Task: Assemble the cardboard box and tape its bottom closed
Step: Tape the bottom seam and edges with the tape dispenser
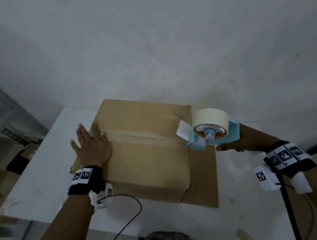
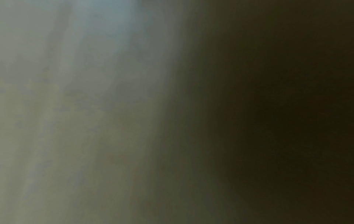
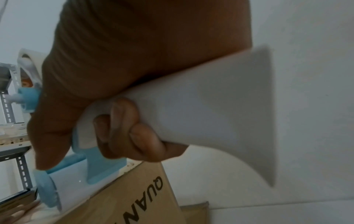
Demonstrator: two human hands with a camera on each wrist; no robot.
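Observation:
A brown cardboard box [image 1: 146, 142] stands on the white table [image 1: 40, 185], its flaps folded shut on top with a seam running across. My left hand [image 1: 89, 143] lies flat with straight fingers on the box's left end, over the seam. My right hand [image 1: 236, 145] grips the white handle [image 3: 201, 109] of a light-blue tape dispenser [image 1: 210, 133] carrying a roll of pale tape [image 1: 210, 117]. The dispenser's front sits at the box's right edge by the seam, its roller [image 3: 47, 189] near the cardboard. The left wrist view is a dark blur.
A flat cardboard sheet [image 1: 204, 174] lies under the box's right side. A metal shelf rack [image 1: 0, 113] stands at the left. A black cable [image 1: 126, 216] hangs off the table's near edge. A black stand [image 1: 287, 203] rises at the right.

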